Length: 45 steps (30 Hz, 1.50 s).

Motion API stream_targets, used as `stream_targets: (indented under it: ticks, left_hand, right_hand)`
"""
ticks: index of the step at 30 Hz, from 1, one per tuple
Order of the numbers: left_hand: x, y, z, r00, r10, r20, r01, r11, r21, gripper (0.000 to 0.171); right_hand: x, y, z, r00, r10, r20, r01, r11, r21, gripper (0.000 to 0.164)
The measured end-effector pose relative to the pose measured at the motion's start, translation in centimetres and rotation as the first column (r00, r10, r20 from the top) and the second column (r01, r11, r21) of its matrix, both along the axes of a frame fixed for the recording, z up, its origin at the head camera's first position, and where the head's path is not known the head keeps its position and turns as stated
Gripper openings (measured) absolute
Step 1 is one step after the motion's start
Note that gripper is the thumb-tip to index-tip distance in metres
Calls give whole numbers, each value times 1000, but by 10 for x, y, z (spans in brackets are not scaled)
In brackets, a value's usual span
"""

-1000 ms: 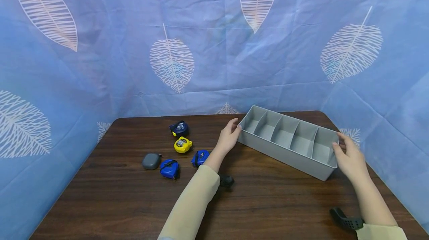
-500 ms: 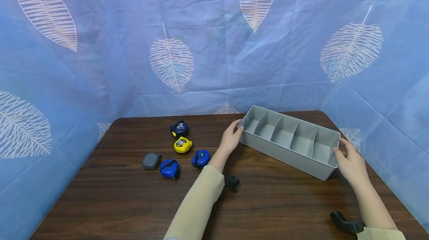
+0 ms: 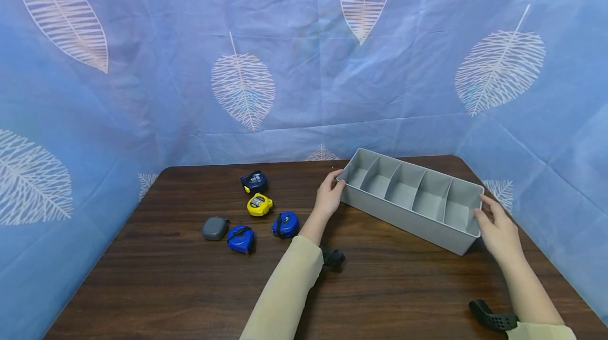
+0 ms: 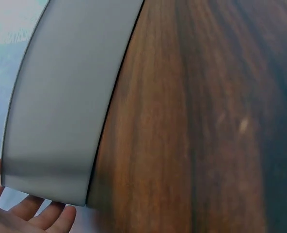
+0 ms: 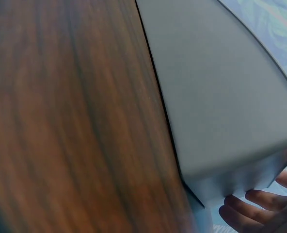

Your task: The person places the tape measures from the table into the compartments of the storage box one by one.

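Note:
A long grey divider box (image 3: 404, 210) with several compartments stands at an angle on the right half of the table. My left hand (image 3: 326, 195) holds its left end, with the thumb near the front corner; in the left wrist view curved fingers (image 4: 51, 216) lie against the end wall. At the opposite end my right hand (image 3: 499, 232) holds the box by its corner and rim. Bent fingers (image 5: 252, 208) touch that end wall in the right wrist view. The compartments hold nothing that I can see.
Left of my left arm lie several tape measures: a dark blue one (image 3: 254, 182), a yellow one (image 3: 259, 205), a blue one (image 3: 285, 224) and another blue one (image 3: 240, 238). A grey rounded case-like thing (image 3: 215, 228) is beside them. A leaf-patterned blue cloth (image 3: 304, 92) hangs behind the table.
My left forearm has shifted a little to the right. The right fingers have slid slightly down from the rim at the box's right end. The box has hardly moved.

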<state>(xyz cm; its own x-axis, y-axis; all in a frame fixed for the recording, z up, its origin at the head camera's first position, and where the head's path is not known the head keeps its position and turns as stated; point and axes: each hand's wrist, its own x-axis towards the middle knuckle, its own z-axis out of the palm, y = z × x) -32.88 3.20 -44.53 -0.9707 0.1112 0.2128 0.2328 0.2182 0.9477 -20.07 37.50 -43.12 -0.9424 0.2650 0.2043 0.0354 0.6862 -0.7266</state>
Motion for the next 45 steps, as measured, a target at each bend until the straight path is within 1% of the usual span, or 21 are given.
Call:
stream_targets:
  ticks: [4,9,13,16,21,26,31,36,41,45]
  left_hand:
    - [2,1,0,1000,14,8,-14,1000,10,37]
    - [3,0,-1,1000,7,20,-8,1000,25,38]
    - [2,-1,-1,1000,-10,22,9,1000,26,40]
    - [1,-2,0,999,-30,24,30,1000,10,42]
    - [4,-5,1,998,-57,42,58,998,-21,43]
    - [7,-7,1,997,-75,20,76,996,-41,44]
    - [9,-8,0,997,-75,3,75,995,-71,45]
    - [14,-10,0,995,-98,34,101,991,-92,47]
    - [18,-13,1,990,-129,50,134,985,-108,48]
    - [23,-17,3,986,-156,66,163,981,-102,50]
  right_hand:
    - [0,-2,0,1000,-6,-6,6,1000,-4,56]
    - [-1,-1,0,1000,-16,7,16,1000,5,56]
    - [-2,0,1,1000,-6,15,5,1000,10,57]
    - [-2,1,2,1000,5,13,-5,1000,6,57]
    - [-2,5,1,999,19,29,-19,1000,6,59]
    - [-3,9,1,998,52,38,-53,998,16,59]
    - [-3,12,1,995,89,40,-89,996,0,61]
    - [-4,14,3,992,115,58,-114,993,-8,61]
    - [-6,18,4,988,136,70,-135,991,-21,60]
    - [-8,21,5,981,168,93,-164,985,-49,61]
